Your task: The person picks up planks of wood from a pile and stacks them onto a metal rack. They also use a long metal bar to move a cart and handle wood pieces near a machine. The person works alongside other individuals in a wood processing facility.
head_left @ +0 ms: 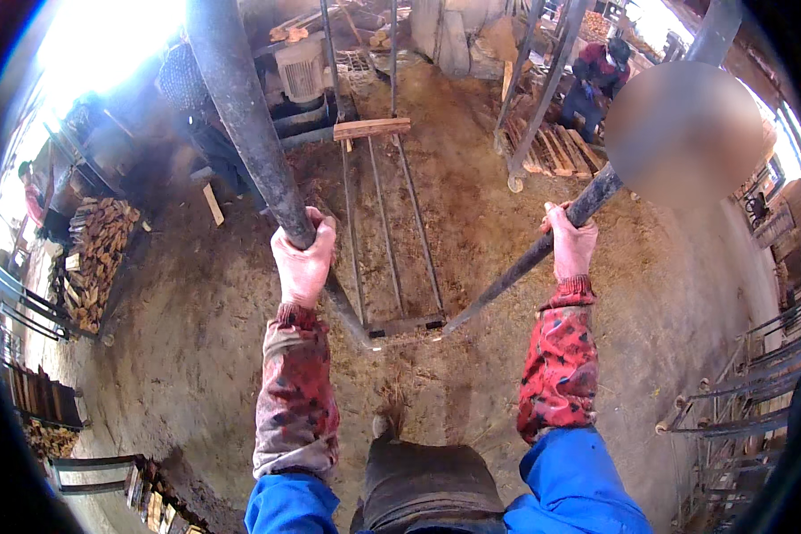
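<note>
My left hand [304, 259] is closed round the left pole of a dark metal cart frame [249, 116]. Round the matching right pole my right hand [571, 240] is wrapped, a little farther off. Between my arms, low down, the cart's base of thin parallel rods [378, 205] stretches away from me. A short crossbar [407, 327] joins its near end. Across the far end of the rods lies a reddish-brown strip of wood [372, 128]. Red patterned sleeve covers reach over both my forearms.
Cut wood pieces are stacked [102, 258] at the left. A grey motor [301, 71] stands far off, near a loose slat [213, 204] on the dirt floor. Far right, a person [596, 76] bends beside stacked planks [561, 149]. Metal racks [748, 392] line the right side.
</note>
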### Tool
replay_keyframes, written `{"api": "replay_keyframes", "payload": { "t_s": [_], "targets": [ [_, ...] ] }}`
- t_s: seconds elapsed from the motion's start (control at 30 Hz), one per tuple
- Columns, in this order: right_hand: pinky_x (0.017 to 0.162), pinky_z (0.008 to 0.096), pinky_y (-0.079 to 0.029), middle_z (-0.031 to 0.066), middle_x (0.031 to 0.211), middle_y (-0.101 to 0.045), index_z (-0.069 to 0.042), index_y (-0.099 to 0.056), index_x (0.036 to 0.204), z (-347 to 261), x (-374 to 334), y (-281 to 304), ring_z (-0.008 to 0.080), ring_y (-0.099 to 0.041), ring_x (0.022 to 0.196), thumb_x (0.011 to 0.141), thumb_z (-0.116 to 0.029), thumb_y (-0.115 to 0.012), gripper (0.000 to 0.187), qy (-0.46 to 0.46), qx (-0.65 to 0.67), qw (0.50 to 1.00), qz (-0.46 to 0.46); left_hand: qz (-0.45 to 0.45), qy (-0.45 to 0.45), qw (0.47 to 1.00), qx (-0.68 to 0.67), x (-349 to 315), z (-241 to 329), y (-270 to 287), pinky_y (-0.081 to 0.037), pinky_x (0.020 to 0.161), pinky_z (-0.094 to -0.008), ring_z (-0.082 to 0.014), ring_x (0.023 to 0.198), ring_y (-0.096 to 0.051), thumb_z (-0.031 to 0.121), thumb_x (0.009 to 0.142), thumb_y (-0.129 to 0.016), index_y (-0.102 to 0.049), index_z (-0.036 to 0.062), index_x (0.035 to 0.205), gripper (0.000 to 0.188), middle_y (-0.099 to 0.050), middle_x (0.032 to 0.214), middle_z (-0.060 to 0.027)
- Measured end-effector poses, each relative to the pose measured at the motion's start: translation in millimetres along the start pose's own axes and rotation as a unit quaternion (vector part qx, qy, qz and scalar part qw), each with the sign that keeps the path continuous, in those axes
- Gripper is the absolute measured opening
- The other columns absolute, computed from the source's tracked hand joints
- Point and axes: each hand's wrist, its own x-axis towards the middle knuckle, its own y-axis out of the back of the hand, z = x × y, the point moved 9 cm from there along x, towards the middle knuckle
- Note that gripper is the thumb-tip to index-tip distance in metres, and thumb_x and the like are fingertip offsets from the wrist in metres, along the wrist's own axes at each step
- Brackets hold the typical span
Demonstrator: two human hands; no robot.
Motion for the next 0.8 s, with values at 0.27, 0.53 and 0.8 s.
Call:
{"api": "replay_keyframes", "payload": {
  "t_s": [0.27, 0.53, 0.8],
  "targets": [
    [0.052, 0.0269, -0.044, 0.0015, 0.06, -0.05, -0.005, -0.048, 0.079, 7.0, 6.3, -4.4, 0.0124, -0.051, 0.052, 0.08, 0.001, -0.063, 0.015, -0.024, 0.048, 0.999, -0.003, 0.018, 0.027, 0.997, 0.075, -0.1, -12.9, -1.8, -0.043, 0.046, -0.0215, -0.0068, 0.051, -0.054, 0.009, 0.078, -0.068, -0.057, 0.0015, 0.078, 0.013, -0.055, 0.06, 0.0007],
    [0.069, 0.0365, -0.049, 0.0066, 0.074, -0.054, -0.005, -0.049, 0.083, 28.2, -12.5, -5.7, 0.0189, -0.055, 0.071, 0.074, 0.004, -0.057, 0.015, -0.05, 0.123, 0.981, -0.139, 0.116, 0.043, 0.988, 0.093, -18.8, -8.6, 15.7, -0.044, 0.05, -0.022, -0.007, 0.055, -0.053, 0.01, 0.078, -0.07, -0.054, 0.0032, 0.087, 0.019, -0.054, 0.069, 0.0005],
    [0.067, 0.0335, -0.047, 0.0042, 0.076, -0.053, -0.006, -0.047, 0.08, 58.2, -31.5, -18.7, 0.0162, -0.053, 0.069, 0.073, 0.007, -0.059, 0.019, -0.118, 0.145, 0.951, -0.248, 0.184, 0.01, 0.978, 0.1, -30.1, -22.1, 26.6, -0.04, 0.047, -0.0202, -0.0053, 0.053, -0.048, 0.009, 0.078, -0.071, -0.053, 0.0041, 0.086, 0.02, -0.051, 0.067, 0.0022]
  ]
}}
